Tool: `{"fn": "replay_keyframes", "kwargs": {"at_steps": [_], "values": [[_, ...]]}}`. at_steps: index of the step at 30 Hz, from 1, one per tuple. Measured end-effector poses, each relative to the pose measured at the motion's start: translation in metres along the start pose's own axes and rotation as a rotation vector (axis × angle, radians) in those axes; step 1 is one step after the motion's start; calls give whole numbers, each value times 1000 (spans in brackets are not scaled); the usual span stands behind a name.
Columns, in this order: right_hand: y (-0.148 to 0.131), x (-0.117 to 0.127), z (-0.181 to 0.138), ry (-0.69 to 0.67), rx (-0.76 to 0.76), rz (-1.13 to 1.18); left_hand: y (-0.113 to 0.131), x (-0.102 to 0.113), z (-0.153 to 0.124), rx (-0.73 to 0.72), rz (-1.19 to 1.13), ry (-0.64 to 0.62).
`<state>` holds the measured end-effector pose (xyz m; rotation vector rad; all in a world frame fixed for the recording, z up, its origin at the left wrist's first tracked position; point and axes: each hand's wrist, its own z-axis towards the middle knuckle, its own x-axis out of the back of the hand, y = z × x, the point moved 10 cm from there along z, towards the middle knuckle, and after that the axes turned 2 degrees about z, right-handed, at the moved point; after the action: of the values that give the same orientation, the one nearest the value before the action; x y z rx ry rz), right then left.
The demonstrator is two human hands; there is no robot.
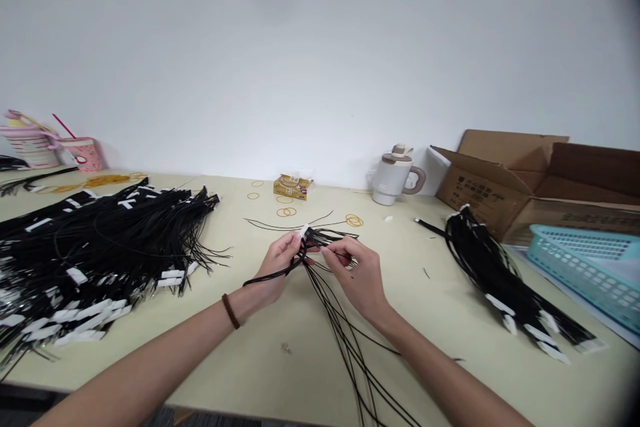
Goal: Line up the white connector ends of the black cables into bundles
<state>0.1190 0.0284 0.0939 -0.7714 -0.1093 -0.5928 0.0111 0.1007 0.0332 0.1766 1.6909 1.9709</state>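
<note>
At the middle of the table, my left hand (278, 265) is closed on a bundle of thin black cables (333, 303) near a small white tag or connector end (304, 230). One loop of cable lies over the left wrist, and long strands hang down past the table's front edge. My right hand (357, 272) pinches strands of the same bundle just to the right, thumb and forefinger together. Which strand it pinches is hidden by the fingers.
A big pile of black cables (115, 233) with white ends covers the left. On the right lie another cable bundle (483, 267), a teal basket (580, 273) and an open cardboard box (500, 180). Behind are a tumbler (391, 180), a small yellow box (293, 187) and rubber bands (287, 212).
</note>
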Motion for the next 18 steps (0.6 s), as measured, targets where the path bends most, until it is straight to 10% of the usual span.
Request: {"fn": "replay_keyframes", "kwargs": {"at_steps": [18], "values": [[-5, -11, -3, -82, 46, -31, -3, 3, 0, 30, 11, 37]]}}
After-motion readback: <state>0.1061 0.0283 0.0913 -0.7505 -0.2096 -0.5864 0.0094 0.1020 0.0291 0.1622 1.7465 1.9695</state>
